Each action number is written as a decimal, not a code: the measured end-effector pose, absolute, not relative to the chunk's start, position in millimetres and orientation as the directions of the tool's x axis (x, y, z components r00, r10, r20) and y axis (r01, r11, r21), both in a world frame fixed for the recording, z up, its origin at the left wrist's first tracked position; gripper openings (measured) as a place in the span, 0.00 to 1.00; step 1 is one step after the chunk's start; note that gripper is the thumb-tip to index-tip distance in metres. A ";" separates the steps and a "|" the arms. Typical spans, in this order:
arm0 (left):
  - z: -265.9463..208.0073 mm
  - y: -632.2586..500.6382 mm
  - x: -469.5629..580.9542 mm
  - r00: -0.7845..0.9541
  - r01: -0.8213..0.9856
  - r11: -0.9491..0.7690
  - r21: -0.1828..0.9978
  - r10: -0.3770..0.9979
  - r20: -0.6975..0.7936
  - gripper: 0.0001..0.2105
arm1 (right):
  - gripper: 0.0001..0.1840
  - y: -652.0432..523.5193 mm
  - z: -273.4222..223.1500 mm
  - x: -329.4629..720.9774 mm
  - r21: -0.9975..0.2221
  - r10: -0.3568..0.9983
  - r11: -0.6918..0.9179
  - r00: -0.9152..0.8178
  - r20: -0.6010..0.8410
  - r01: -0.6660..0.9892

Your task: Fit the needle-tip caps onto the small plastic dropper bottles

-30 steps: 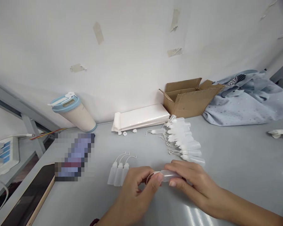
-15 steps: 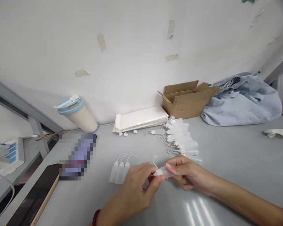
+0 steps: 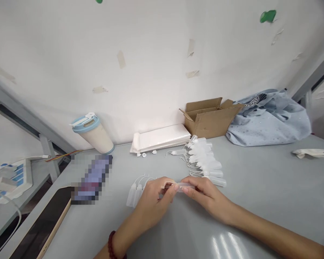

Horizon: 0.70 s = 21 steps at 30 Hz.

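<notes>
Between my two hands lies a small translucent squeeze bottle (image 3: 184, 185), held sideways above the table. My left hand (image 3: 158, 198) pinches its nozzle end, and the fingers hide the tip. The fingers of my right hand (image 3: 205, 192) close round the body of the bottle. Left of my left hand stand several like bottles (image 3: 132, 194) in a row, with thin tethered caps sticking up; the hand partly covers them. Beyond my right hand is a pile of more such bottles (image 3: 205, 158), lying on their sides.
On the grey table (image 3: 248, 201) stand a lidded cup (image 3: 95, 135), a stack of white envelopes (image 3: 162, 138), an open cardboard box (image 3: 212, 120) and a pale blue cloth bag (image 3: 272, 120). Small white caps (image 3: 144, 155) lie before the envelopes. A phone (image 3: 44, 223) lies at the left.
My hands have drawn closer together on the bottle, and my right fingers have slid along it toward my left. The bottle now shows less between them. The camera view has shifted slightly.
</notes>
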State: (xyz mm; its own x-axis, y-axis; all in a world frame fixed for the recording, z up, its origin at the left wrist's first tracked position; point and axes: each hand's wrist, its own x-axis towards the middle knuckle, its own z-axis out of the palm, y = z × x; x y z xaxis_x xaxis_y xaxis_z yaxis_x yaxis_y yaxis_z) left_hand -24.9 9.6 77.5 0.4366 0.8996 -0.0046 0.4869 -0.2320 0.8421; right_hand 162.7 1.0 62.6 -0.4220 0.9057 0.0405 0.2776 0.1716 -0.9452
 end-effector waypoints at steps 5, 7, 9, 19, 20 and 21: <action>76.9 10.2 -25.4 0.449 0.473 -0.184 0.862 0.892 -0.056 0.21 | 0.17 -3.4 62.2 160.2 -0.838 0.890 0.380 -0.402 0.216 0.390; 77.8 9.1 -26.4 0.453 0.447 -0.190 0.874 0.891 -0.038 0.21 | 0.16 -4.0 63.3 160.6 -0.810 0.875 0.429 -0.409 0.261 0.401; 79.8 6.2 -26.3 0.473 0.432 -0.225 0.873 0.881 -0.008 0.21 | 0.16 -4.2 65.3 162.1 -0.821 0.865 0.431 -0.431 0.258 0.374; 89.3 46.5 -25.5 0.518 0.665 -0.524 0.532 0.837 0.176 0.18 | 0.27 30.4 63.6 158.4 -0.791 0.928 0.313 -0.348 0.137 0.525; 89.4 57.9 -29.5 0.506 0.692 -0.524 0.496 0.843 0.184 0.15 | 0.25 38.6 67.7 157.1 -0.742 0.931 0.330 -0.332 0.154 0.583; 89.0 68.8 -34.0 0.478 0.731 -0.510 0.453 0.857 0.193 0.14 | 0.22 46.8 72.0 156.0 -0.682 0.932 0.345 -0.318 0.171 0.645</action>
State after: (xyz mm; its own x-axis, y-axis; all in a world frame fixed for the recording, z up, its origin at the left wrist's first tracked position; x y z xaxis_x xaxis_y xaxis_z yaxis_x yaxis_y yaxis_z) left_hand -34.0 68.8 89.0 0.4783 0.8568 0.1929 0.7311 -0.5101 0.4530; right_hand 156.0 46.8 72.0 -0.3182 0.9325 0.1710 0.6452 0.3452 -0.6816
